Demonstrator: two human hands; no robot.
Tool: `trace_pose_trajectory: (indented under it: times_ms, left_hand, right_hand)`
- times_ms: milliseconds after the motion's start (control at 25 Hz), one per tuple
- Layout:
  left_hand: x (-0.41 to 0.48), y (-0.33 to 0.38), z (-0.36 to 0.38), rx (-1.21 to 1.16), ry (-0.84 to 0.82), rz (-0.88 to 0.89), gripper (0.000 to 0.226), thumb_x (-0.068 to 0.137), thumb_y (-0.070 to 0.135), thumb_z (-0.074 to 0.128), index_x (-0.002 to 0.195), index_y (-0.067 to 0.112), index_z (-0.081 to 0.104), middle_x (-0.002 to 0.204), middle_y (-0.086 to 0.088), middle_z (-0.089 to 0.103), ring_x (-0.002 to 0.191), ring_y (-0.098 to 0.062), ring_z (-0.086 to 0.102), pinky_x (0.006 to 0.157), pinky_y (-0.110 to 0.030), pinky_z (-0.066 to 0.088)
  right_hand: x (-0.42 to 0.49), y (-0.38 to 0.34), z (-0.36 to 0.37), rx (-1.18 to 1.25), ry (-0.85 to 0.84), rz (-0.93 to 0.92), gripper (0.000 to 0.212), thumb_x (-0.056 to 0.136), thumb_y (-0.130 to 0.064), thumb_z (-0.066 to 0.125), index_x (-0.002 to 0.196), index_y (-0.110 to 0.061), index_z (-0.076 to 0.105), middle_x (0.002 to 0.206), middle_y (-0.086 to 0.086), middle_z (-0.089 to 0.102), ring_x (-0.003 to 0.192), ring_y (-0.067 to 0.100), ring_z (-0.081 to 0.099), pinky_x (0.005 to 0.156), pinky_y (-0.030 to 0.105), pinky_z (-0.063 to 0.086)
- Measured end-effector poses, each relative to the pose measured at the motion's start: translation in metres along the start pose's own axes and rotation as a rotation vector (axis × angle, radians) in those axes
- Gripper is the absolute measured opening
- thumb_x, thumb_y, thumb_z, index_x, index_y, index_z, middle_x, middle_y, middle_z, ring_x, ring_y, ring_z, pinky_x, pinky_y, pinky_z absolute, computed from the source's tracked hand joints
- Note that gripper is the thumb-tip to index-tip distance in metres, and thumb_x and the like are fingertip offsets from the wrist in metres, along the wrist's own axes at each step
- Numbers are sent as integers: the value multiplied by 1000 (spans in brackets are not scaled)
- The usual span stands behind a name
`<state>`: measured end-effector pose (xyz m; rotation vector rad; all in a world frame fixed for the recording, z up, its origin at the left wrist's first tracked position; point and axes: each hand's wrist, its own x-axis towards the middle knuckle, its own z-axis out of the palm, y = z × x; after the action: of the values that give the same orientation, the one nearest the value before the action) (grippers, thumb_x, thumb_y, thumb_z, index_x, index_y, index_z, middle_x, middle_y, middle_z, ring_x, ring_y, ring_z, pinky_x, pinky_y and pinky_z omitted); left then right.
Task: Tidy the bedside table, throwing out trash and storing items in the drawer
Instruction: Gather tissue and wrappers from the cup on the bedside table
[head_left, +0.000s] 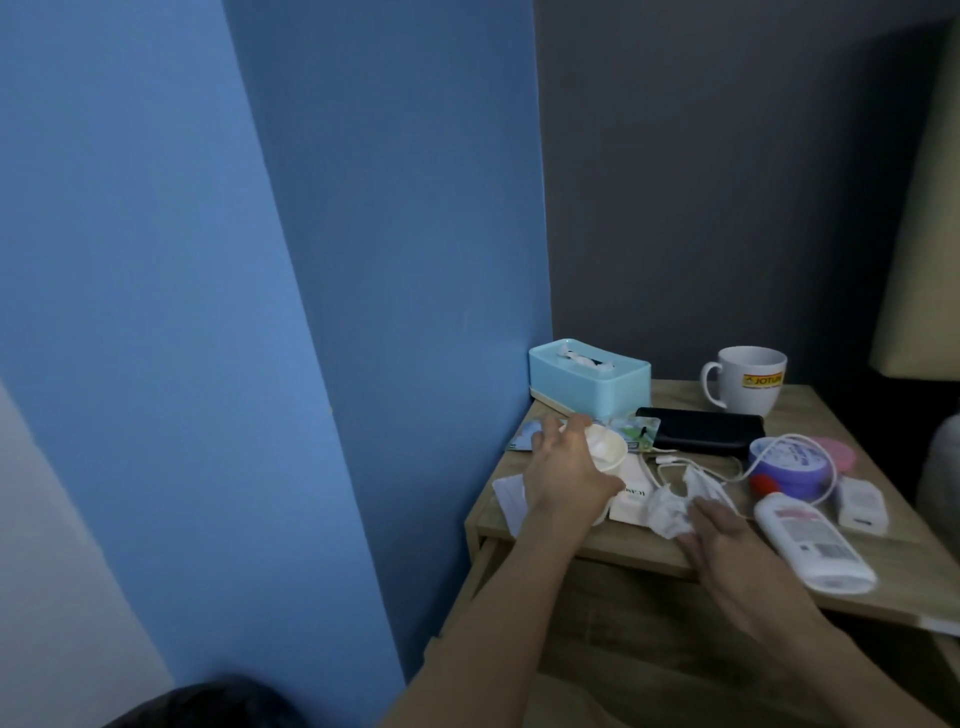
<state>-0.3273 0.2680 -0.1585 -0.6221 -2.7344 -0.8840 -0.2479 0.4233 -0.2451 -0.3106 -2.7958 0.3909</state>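
- The left hand (566, 475) is curling its fingers round a small cream paper cup (613, 454), grasping it; the cup is sitting at the front left of the bedside table (623, 551), with white tissue bunched inside
- The right hand (727, 535) is lying released, fingers straight, touching a crumpled tissue (667, 512) near the table's front edge
- A blue tissue box (589, 376), a white mug (745, 379), a purple jar (789, 465) and a lotion bottle (810, 540) are crowding the top; a white cable (779, 441) is looping over the jar
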Motion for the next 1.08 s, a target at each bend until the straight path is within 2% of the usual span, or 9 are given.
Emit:
trace_pose_trajectory:
  times_ms: [120, 280, 440, 600, 800, 1080]
  left_hand:
    - [11, 5, 7, 1, -9, -5, 62, 73, 30, 77, 126, 18, 48, 134, -3, 40, 124, -24, 41, 97, -38, 42]
    - [17, 10, 11, -29, 35, -20, 61, 73, 33, 78, 125, 15, 51, 132, -3, 42, 122, -23, 44, 97, -37, 44]
    - [11, 11, 4, -98, 118, -29, 62, 72, 37, 77, 125, 16, 52, 131, -1, 43, 120, -21, 45, 95, -36, 45]
    - [0, 7, 6, -48, 51, -46, 61, 73, 38, 76, 125, 16, 53, 135, -1, 41, 122, -21, 43, 96, -35, 43]
    - [-6, 9, 10, -57, 57, -56, 63, 74, 40, 75, 126, 14, 52, 138, -3, 39, 126, -22, 41, 97, -36, 43]
    - [-7, 4, 21, -76, 70, -82, 62, 75, 38, 74, 126, 13, 52, 133, -2, 41, 121, -22, 45, 93, -36, 47]
  right_hand:
    - [12, 1, 0, -52, -63, -20, 58, 96, -45, 28, 146, -16, 18, 158, 6, 13, 145, 16, 12, 116, 31, 12]
    - [26, 7, 0, -38, -128, 9, 64, 96, -47, 25, 147, -13, 10, 159, 6, 7, 145, 16, 5, 117, 31, 7]
    - [27, 9, 2, -31, -131, 8, 66, 95, -48, 27, 148, -12, 10, 159, 6, 7, 145, 16, 5, 118, 32, 8]
    - [26, 9, 3, -3, -108, 7, 65, 95, -47, 30, 147, -13, 13, 158, 6, 11, 145, 16, 8, 118, 32, 9]
    - [25, 9, 3, -4, -106, 17, 66, 94, -48, 30, 147, -14, 13, 158, 6, 12, 145, 16, 10, 119, 33, 12]
    - [25, 9, 4, -5, -91, 12, 66, 93, -49, 31, 147, -13, 16, 158, 6, 15, 144, 17, 12, 118, 33, 14]
